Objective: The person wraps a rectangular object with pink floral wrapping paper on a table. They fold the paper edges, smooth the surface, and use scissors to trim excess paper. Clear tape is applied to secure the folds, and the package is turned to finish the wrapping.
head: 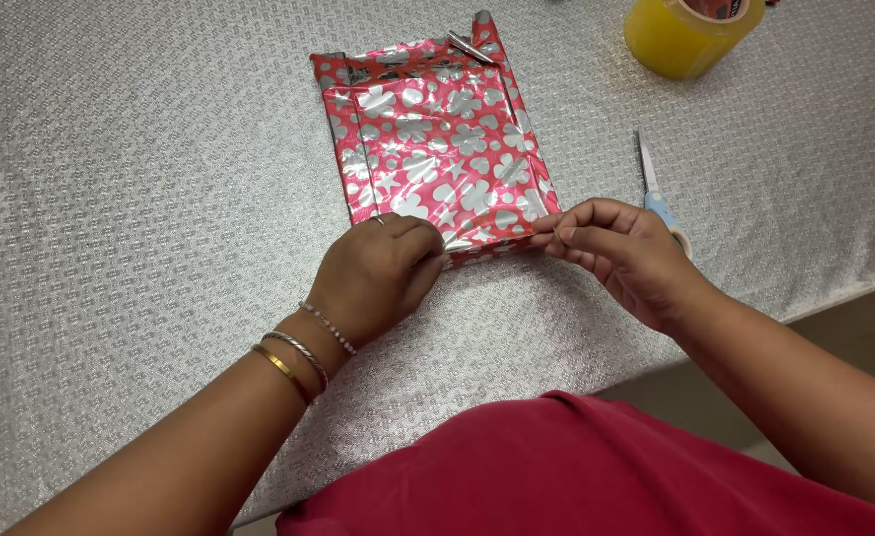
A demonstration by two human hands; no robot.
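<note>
Here, at mid-frame, the left hand (378, 273) and right hand (616, 248) both pinch the near edge of a red, silver-flowered wrapped parcel (432, 149) lying flat on the silvery desk (139, 199).

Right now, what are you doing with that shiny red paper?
A person is pressing the near edge of a flat parcel wrapped in red and silver paper. The left hand pins the fold down and the right hand pinches it. Scissors and a yellow tape roll lie on the silver tablecloth.
</note>
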